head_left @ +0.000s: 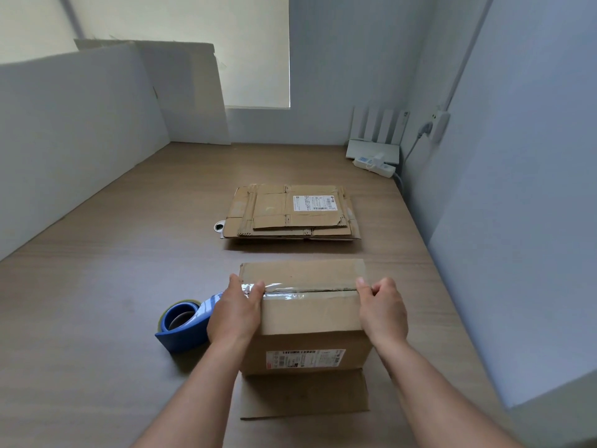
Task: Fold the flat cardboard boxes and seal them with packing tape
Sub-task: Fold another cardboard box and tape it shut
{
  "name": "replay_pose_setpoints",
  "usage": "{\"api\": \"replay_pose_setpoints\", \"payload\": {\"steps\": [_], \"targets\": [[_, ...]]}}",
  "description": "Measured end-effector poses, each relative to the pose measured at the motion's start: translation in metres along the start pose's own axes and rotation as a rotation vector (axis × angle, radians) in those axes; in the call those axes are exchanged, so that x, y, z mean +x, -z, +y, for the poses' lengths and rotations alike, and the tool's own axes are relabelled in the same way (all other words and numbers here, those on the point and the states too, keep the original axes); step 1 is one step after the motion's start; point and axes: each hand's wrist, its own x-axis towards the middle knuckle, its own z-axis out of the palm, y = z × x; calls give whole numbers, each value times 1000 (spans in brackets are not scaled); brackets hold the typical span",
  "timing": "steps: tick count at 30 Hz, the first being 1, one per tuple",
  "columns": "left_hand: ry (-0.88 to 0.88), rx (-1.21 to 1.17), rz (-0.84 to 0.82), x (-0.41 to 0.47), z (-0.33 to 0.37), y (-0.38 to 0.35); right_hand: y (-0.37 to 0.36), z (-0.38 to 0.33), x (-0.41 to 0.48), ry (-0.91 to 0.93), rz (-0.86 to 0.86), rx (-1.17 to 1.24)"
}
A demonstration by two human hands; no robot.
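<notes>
Taped upright box (307, 312), flat stack (292, 211) behind

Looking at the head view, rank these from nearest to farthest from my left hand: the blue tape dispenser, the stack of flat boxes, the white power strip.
1. The blue tape dispenser: just left of the left hand, which grips the taped box.
2. The stack of flat boxes: mid-table, beyond the hand.
3. The white power strip: far right corner, by the wall.

Left: tape dispenser (181, 324) just beside our box (307, 315) blocks passage.
Ahead: we have a strip of table (297, 250) before the flat cardboard stack (290, 211).
Right: open until the wall (517, 221).
</notes>
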Motion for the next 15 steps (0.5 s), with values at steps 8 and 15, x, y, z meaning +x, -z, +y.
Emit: {"api": "replay_pose_setpoints", "payload": {"steps": [8,15], "targets": [[108,207,26,-15,8,2,7,-16,-9,73,-137,-381],[149,-144,97,-9,-6,-2,4,1,4,51,-63,-34]]}}
